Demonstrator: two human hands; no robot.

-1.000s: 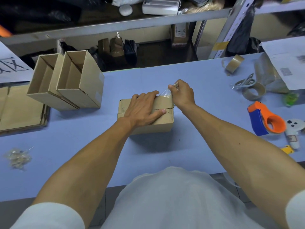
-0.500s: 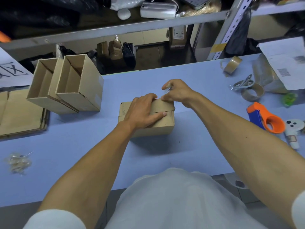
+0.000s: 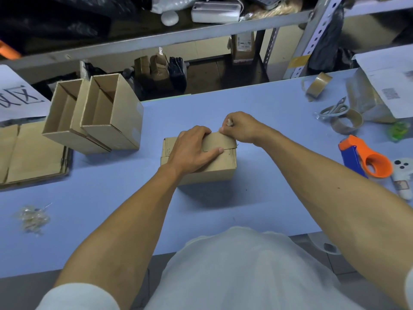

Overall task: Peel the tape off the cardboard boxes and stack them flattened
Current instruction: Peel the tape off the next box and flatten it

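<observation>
A small closed cardboard box [image 3: 223, 166] lies in the middle of the blue table [image 3: 134, 209]. My left hand [image 3: 192, 151] presses flat on its top, fingers spread over the flap seam. My right hand [image 3: 240, 128] is at the box's far right corner, fingers curled, pinching a crumpled strip of clear tape [image 3: 229, 124] that comes off the top edge. Two open boxes [image 3: 100, 117] stand side by side at the left. A pile of flattened cardboard [image 3: 29, 153] lies at the far left edge.
A wad of peeled tape [image 3: 32, 218] lies at front left. At the right are an orange and blue tape dispenser [image 3: 366, 159], scissors [image 3: 334, 109], tape rolls [image 3: 346, 123] and a white controller [image 3: 402, 175]. Metal shelving [image 3: 156, 39] stands behind the table.
My right hand has drawn the tape back down and left towards the box's far edge. My left hand has stayed pressed on the box top.
</observation>
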